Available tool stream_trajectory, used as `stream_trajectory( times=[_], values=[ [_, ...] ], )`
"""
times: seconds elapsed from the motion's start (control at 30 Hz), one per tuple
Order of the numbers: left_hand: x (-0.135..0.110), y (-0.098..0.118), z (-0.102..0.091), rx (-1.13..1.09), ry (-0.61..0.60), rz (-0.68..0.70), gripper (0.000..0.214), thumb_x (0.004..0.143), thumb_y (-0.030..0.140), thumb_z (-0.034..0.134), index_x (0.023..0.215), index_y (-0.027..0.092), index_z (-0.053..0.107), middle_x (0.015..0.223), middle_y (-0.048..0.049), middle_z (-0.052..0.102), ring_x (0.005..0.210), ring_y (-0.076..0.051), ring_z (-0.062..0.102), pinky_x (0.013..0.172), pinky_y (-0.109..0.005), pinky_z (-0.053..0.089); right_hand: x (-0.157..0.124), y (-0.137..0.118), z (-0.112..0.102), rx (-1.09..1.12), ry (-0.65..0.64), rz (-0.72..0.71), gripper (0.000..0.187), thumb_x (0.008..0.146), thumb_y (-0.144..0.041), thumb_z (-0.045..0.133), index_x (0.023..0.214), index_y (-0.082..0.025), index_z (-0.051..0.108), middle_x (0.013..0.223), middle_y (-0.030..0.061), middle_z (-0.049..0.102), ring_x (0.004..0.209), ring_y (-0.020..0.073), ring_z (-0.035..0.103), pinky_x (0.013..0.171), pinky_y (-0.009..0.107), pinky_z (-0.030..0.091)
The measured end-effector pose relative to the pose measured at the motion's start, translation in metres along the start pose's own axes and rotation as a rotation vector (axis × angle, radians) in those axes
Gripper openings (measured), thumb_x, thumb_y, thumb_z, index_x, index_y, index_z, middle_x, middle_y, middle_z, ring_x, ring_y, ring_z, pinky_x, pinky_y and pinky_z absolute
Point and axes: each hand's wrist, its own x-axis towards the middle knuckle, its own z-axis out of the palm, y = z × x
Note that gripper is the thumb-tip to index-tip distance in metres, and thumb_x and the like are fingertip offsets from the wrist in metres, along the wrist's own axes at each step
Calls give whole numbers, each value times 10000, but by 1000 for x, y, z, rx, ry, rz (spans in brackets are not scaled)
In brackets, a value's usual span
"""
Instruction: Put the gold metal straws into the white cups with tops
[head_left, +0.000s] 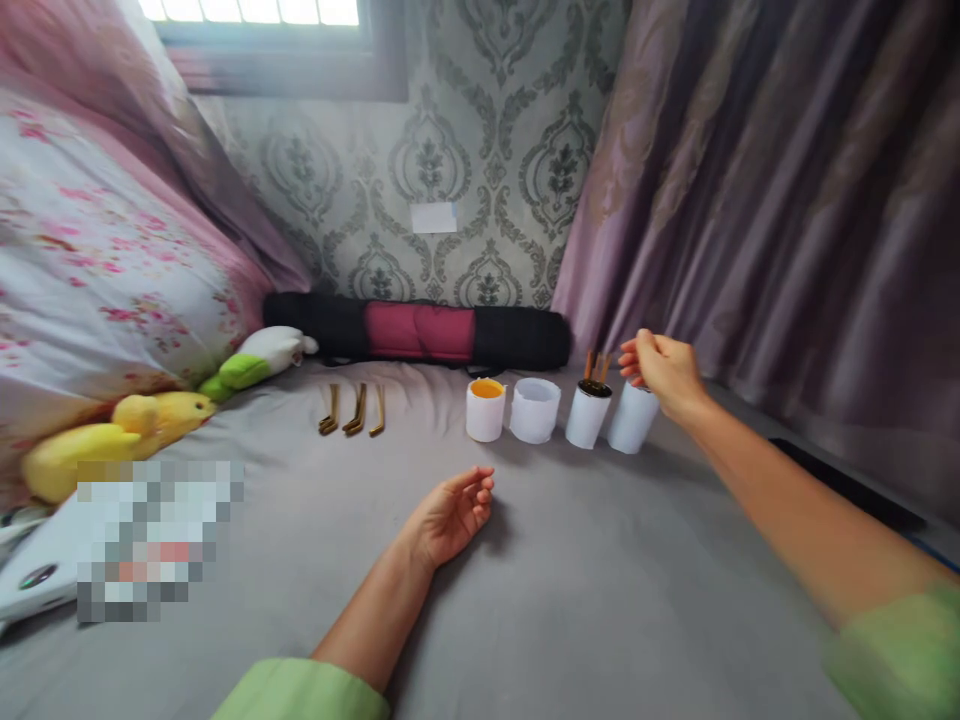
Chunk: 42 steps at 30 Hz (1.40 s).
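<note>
My right hand (pixel 664 370) is above the rightmost white cylindrical cup (pixel 631 425), its fingers curled together at the rim. What those fingers hold, if anything, is hidden. Just left of it stands a white-wrapped cup (pixel 587 425) with a dark inside and several thin brown sticks (pixel 598 367) upright in it. Further left are a wider white cup (pixel 534 415) and one with an orange-yellow inside (pixel 484 415). My left hand (pixel 456 515) rests on the grey sheet in front of the cups, fingers loosely bent, holding nothing. Bent gold-coloured metal straws (pixel 356 412) lie in three groups at left.
A long black and maroon rolled bag (pixel 420 332) lies along the wall. Plush toys (pixel 112 450) and a white, partly blurred-out object (pixel 45 560) are at left. A dark flat object (pixel 847 485) lies at right beside the purple curtain (pixel 750 200).
</note>
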Motion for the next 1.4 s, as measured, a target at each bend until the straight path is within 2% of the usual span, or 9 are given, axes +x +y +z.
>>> stream_trajectory(
  times=[0.2,0.33,0.57,0.77,0.97,1.2,1.4],
  values=[
    [2,2,-3,-40,-32,-8,98,761,159,514,802,76,547,648,-23,534,500,-44,459,448,-153,376,-44,-8,16,270,44,41,319,780,-447,441,633,-173,514,553,1,501,412,70,464,347,175,359],
    [5,2,-6,-49,-46,-10,94,746,152,530,798,80,558,652,-24,539,507,-41,458,447,-144,362,-67,-5,33,367,-34,83,316,766,-455,453,620,-180,514,551,-6,487,414,70,453,356,185,359],
    [5,3,-7,-44,-46,-18,97,743,155,537,797,80,562,659,-27,540,511,-40,461,457,-148,358,-97,7,63,401,-174,136,350,734,-519,453,646,-183,500,533,-18,483,411,71,449,356,183,349],
    [5,2,-8,-47,-59,-15,110,737,165,548,803,78,560,664,-26,539,517,-40,459,454,-143,359,-123,36,91,306,-299,217,369,725,-531,436,643,-177,506,521,-17,495,399,77,453,346,183,328],
    [5,2,-7,-41,-55,-11,114,744,176,549,804,80,561,668,-21,537,520,-38,464,459,-145,362,-132,68,105,127,-337,179,424,730,-566,387,643,-175,528,498,-13,513,369,84,462,351,190,332],
    [4,3,-5,-3,-23,27,99,741,157,551,810,87,558,664,-18,538,512,-35,459,449,-141,366,-134,75,108,11,-335,32,442,766,-547,329,624,-186,540,489,5,532,405,113,481,412,218,360],
    [10,11,-8,89,46,90,102,746,151,537,820,81,538,670,-20,536,509,-36,467,441,-136,379,-135,74,107,-31,-346,8,405,791,-495,314,627,-198,535,491,8,534,429,128,493,434,224,346]
  ],
)
